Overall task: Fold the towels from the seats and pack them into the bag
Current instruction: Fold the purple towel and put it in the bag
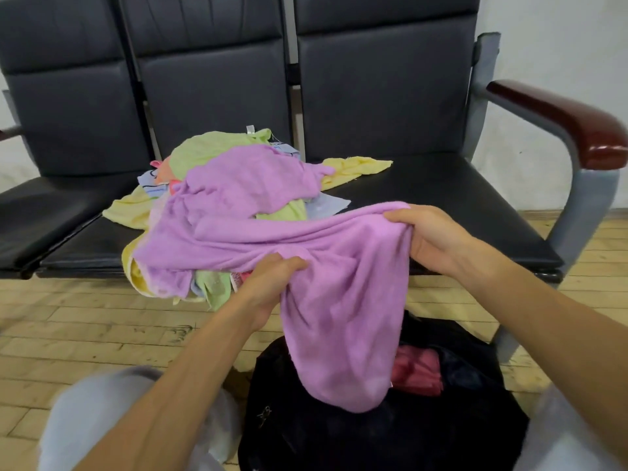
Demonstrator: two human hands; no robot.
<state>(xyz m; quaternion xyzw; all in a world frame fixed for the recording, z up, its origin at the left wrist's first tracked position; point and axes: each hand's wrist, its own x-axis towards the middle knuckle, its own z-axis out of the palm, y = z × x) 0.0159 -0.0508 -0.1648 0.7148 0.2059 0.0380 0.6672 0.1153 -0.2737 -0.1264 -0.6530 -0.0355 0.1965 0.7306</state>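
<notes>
A purple towel (pixel 339 300) hangs bunched between my hands over the front edge of the seats. My left hand (pixel 268 283) grips its middle from below. My right hand (pixel 421 232) pinches its upper right edge above the right seat. The towel's lower end droops over an open black bag (pixel 339 436) on the floor between my knees. A folded red towel (pixel 418 370) lies inside the bag. Behind my hands a pile of towels (pixel 217 185) in green, yellow, purple and pale blue covers the middle seat.
Three black padded seats (pixel 441 198) form a bench with a dark red armrest (pixel 577 127) on a grey metal frame at the right. The floor is light wooden parquet (pixel 85 321). My knees in pale trousers (pixel 102 413) flank the bag.
</notes>
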